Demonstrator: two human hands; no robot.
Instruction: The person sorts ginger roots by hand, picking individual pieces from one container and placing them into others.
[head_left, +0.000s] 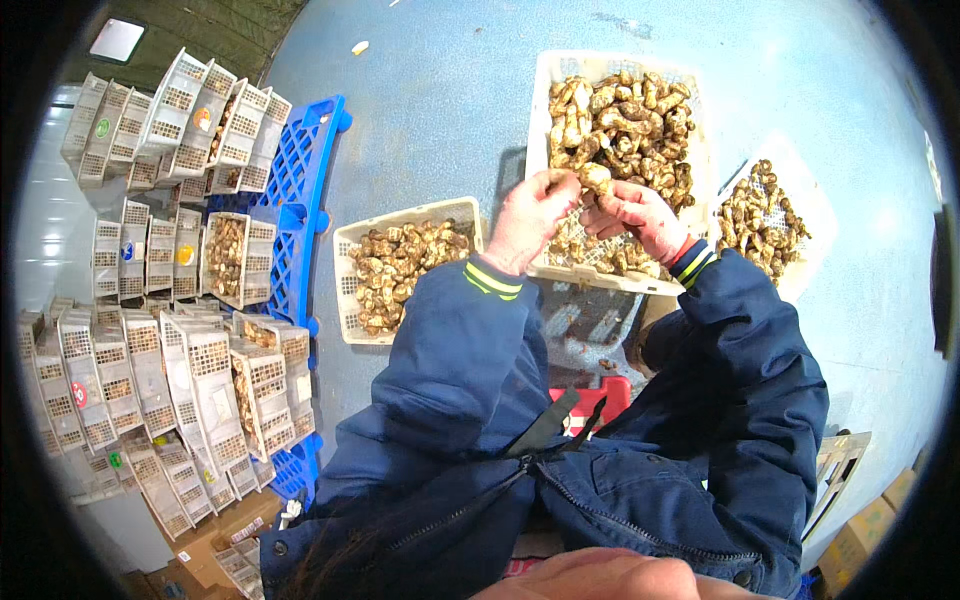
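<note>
Both my hands meet over the front part of a large white plastic crate (541, 112) of brown-and-cream mushrooms (626, 124). My left hand (531, 217) pinches one side of a thick, pale mushroom (595, 178) between thumb and fingers. On its other side, the fingers of my right hand (637, 217) are curled against it; part of their grip is hidden. Beneath my hands the crate's perforated bottom shows among small mushroom pieces. A smaller crate (341, 281) of mushrooms stands to the left, and another crate (814, 255) holding mushrooms is at the right.
Stacked white crates (180, 112) stand at the left on blue plastic pallets (300, 180). A red plastic object (616, 394) lies between my legs. Cardboard boxes (855, 547) are at the lower right. A small pale scrap (360, 48) lies on the blue floor.
</note>
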